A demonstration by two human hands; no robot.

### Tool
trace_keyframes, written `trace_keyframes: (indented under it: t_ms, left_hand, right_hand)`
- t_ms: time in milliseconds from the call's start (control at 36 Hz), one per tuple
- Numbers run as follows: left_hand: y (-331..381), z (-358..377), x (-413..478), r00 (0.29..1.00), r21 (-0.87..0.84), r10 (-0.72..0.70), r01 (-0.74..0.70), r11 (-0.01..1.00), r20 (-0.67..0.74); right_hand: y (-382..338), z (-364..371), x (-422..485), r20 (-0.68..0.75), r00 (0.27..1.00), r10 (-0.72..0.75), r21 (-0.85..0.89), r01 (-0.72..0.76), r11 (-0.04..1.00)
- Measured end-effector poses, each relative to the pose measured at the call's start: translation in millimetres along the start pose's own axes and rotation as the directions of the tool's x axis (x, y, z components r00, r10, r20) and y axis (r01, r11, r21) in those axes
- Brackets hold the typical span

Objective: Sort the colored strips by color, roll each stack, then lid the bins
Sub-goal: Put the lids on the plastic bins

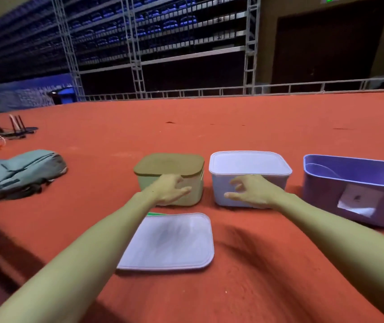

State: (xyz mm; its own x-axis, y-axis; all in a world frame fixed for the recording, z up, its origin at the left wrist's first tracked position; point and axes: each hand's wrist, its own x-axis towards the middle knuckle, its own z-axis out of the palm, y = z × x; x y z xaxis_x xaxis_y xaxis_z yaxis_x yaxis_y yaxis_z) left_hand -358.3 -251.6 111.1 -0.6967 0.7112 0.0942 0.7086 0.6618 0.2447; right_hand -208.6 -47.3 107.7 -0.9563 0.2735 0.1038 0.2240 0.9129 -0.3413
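Two lidded bins stand side by side on the red cloth. The left one is a green bin (195,192) under a brown lid (170,163). The right one is a pale lilac bin (219,190) with a matching lid (249,162). My left hand (170,190) hovers in front of the green bin, fingers relaxed and empty. In front of the lilac bin is my right hand (249,191), fingers loosely spread, holding nothing. A loose lilac lid (170,241) lies flat near me, with a green edge (156,214) showing from under its far side.
An open purple bin (349,173) with a white paper label stands at the right. A grey-blue bag (18,171) lies at the left. Cables and dark stands (4,129) sit at the far left. The red cloth (256,127) stretches back to a metal rail.
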Motion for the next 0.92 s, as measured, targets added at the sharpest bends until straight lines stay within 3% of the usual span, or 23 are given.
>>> trace_keyframes:
  t_ms: [139, 278, 361, 417, 528, 750, 917]
  left_hand:
    - [-55.7, 20.0, -52.3, 0.991, 0.026, -0.109, 0.107, 0.994, 0.077]
    - [-100.4, 38.7, -82.5, 0.944, 0.116, -0.316, 0.304, 0.945, 0.098]
    - [-114.9, 45.1, -92.4, 0.920, 0.130, -0.367, 0.351, 0.927, 0.140]
    - [-119.6, 49.5, -95.9, 0.911, 0.139, -0.385, 0.366, 0.920, 0.149]
    - [-123.3, 56.2, -98.4, 0.905, 0.160, -0.405, 0.383, 0.910, 0.135]
    - [-120.8, 57.8, -93.7, 0.915, 0.201, -0.389, 0.364, 0.910, 0.104]
    - [-118.9, 57.6, -89.9, 0.914, 0.164, -0.398, 0.383, 0.909, 0.076]
  right_hand:
    - [-18.1, 35.5, -15.8, 0.118, 0.991, 0.065, 0.020, -0.068, 0.997]
    - [-34.2, 66.7, -22.1, 0.188, 0.971, 0.148, 0.126, -0.174, 0.977]
    - [-40.5, 78.0, -20.7, 0.163, 0.978, 0.131, 0.138, -0.154, 0.978]
    - [-45.7, 87.6, -23.7, 0.256, 0.958, 0.126, 0.253, -0.193, 0.948]
    - [-50.0, 105.7, -21.5, 0.318, 0.939, 0.133, 0.254, -0.220, 0.942]
    - [-50.2, 107.9, -14.4, 0.203, 0.970, 0.137, 0.126, -0.165, 0.978]
    - [-53.9, 109.1, -15.1, 0.176, 0.976, 0.130, 0.146, -0.157, 0.977]
